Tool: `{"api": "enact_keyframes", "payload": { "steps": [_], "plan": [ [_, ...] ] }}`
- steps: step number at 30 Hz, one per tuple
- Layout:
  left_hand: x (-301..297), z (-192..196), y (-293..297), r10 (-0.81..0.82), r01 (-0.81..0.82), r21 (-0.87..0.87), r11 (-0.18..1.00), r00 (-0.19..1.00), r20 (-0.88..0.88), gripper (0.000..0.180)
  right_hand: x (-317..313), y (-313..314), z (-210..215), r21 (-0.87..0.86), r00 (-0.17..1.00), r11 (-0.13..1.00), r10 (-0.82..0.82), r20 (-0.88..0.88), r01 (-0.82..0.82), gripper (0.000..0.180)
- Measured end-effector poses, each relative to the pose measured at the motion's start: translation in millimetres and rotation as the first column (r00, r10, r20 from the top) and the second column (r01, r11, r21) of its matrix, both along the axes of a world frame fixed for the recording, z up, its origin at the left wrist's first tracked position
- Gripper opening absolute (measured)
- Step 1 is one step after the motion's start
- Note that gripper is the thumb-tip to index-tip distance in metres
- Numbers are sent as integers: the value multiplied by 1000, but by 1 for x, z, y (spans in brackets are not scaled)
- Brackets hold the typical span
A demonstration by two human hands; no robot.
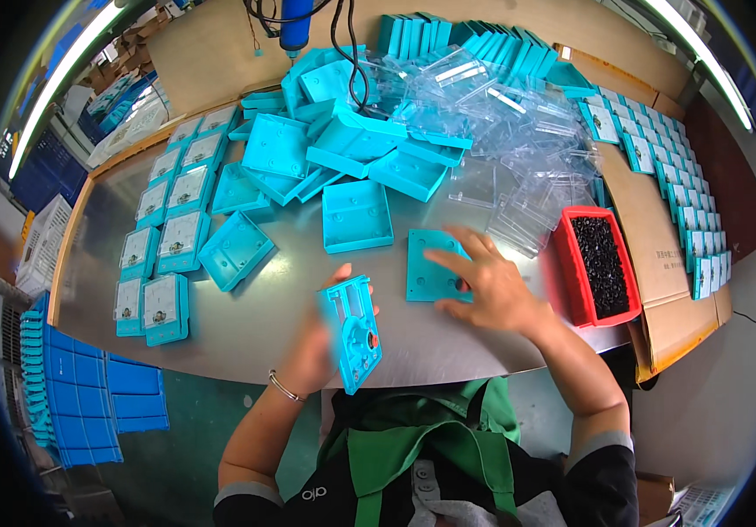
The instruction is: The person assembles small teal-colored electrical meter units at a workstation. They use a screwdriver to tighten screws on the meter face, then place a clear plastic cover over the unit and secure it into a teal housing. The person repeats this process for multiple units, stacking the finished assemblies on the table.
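Turquoise plastic fills your left hand (316, 338): you grip an assembled plate (353, 332) by its edge, tilted upright above the near rim of the steel table (255, 329). Your right hand (488, 285) lies with fingers spread and released, pressing flat on a square turquoise plate (426, 268) lying on the table just beside the held one. Farther out sit a red bin of small black parts (602, 263) to your right, a heap of turquoise and clear covers (448, 123) ahead, and a row of finished units (163, 237) to your left.
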State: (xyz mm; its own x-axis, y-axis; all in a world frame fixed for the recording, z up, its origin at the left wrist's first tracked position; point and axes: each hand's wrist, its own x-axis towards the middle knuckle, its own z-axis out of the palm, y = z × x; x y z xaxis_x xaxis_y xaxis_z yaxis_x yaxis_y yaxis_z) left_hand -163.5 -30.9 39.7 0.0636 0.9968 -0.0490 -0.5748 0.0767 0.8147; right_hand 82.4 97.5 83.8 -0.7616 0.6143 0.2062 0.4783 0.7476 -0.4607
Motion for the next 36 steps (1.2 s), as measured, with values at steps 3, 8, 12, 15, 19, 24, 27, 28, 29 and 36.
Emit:
{"api": "enact_keyframes", "payload": {
  "steps": [3,8,12,15,19,24,27,28,29,36],
  "plan": [
    [-2,2,2,-29,29,4,1000,1000,-9,94,-8,18,-20,281,990,959,-74,123,37,71],
    [11,8,3,67,-65,74,995,997,-26,93,-7,-10,-1,-544,962,839,-155,-225,8,76],
    [36,10,16,128,-123,109,986,991,-45,91,-20,-39,-25,-797,799,525,-319,-509,-298,81],
    [37,2,20,127,-129,170,977,992,21,84,-22,-47,-30,-828,796,460,-343,-499,-321,83],
    [37,-1,20,127,-130,144,981,992,26,88,-23,-51,-27,-824,799,472,-338,-497,-313,81],
    [39,15,13,180,-112,238,965,940,-290,95,-25,-59,-22,-830,852,465,-253,-458,-308,90],
    [28,15,11,161,-4,346,938,890,-426,96,-24,-64,-36,-751,847,559,-153,-510,-351,96],
    [28,14,9,146,6,320,947,883,-447,99,-22,-66,-38,-766,839,525,-165,-519,-370,97],
    [29,12,6,129,14,291,957,874,-469,102,-21,-68,-39,-780,831,489,-179,-527,-390,98],
    [40,7,-4,295,85,495,864,713,-637,107,-9,-68,-42,-553,776,699,4,-631,-453,100]
  ]
}}
